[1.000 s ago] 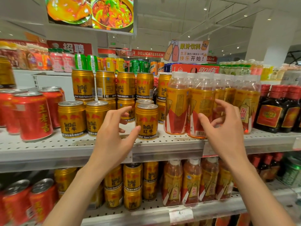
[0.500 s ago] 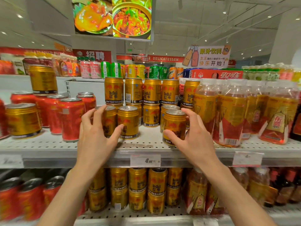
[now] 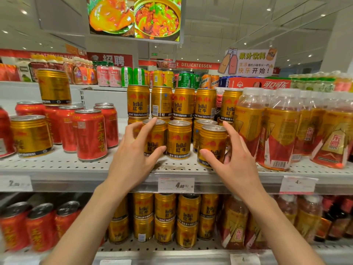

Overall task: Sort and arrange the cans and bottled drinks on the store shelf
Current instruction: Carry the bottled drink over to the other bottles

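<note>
While both hands reach over the shelf's front edge (image 3: 210,174), each wraps a gold Red Bull can in the front row. L hand (image 3: 133,157) cups the left front can (image 3: 155,139): thumb lies across its lower right side, fingers curl over the left side w/ a fingertip at the rim. R hand (image 3: 234,165) pinches the right front can (image 3: 213,145): thumb low on the front label, fingers behind its right side up to the lid. That can sits nearest the front edge and looks slightly tilted. Between the two stands a third gold can (image 3: 179,139), free of both hands. More gold cans are stacked 2 high behind. Just right of the R hand stand orange-label drink bottles (image 3: 278,131); red cans (image 3: 89,134) stand toward the shelf's left, w/ a stray gold can (image 3: 31,135) beside them. Price tag (image 3: 175,184) hangs on the front edge below.
</note>
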`<state>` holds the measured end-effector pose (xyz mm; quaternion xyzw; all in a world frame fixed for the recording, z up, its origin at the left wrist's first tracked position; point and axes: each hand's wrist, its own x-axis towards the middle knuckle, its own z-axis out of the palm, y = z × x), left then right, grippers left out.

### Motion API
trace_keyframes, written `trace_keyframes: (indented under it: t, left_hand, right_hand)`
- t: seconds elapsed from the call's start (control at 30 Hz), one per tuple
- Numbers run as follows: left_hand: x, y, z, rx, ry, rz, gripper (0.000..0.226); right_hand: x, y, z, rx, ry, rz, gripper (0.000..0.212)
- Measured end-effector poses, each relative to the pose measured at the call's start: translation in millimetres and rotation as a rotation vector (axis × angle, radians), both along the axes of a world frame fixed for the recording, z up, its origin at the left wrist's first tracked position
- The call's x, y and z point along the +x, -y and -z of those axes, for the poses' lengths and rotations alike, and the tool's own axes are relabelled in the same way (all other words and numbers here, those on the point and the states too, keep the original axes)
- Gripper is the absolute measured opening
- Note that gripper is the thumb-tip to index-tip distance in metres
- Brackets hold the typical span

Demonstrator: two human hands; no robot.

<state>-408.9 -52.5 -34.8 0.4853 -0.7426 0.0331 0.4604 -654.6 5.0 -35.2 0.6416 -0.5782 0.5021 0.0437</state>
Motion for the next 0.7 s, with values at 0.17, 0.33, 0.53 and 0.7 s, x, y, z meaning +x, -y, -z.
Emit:
trace_keyframes:
  t: [0.17, 0.33, 0.53, 0.7]
  left_hand:
    - [2.6, -4.4, 1.5, -0.027, -0.095, 0.082, 0.072]
    - [6.1, -17.2, 4.7, -0.041, -0.242, 0.109, 0.055]
    - [5.1, -49.2, 16.9, 0.034, -0.305, 0.139, 0.037]
    - [8.8, -87.8, 30.5, 0.062, -0.410, 0.134, 0.030]
  right_hand:
    - [0.4, -1.6, 1.7, 0.000, 0.037, -0.019, 0.086]
    - [-7.3, -10.7, 4.3, -0.014, 0.184, -0.090, 0.070]
    - [-10.1, -30.6, 11.2, -0.036, 0.397, -0.236, 0.042]
    - [-9.0, -55.3, 29.0, 0.039, 0.460, -0.352, 0.030]
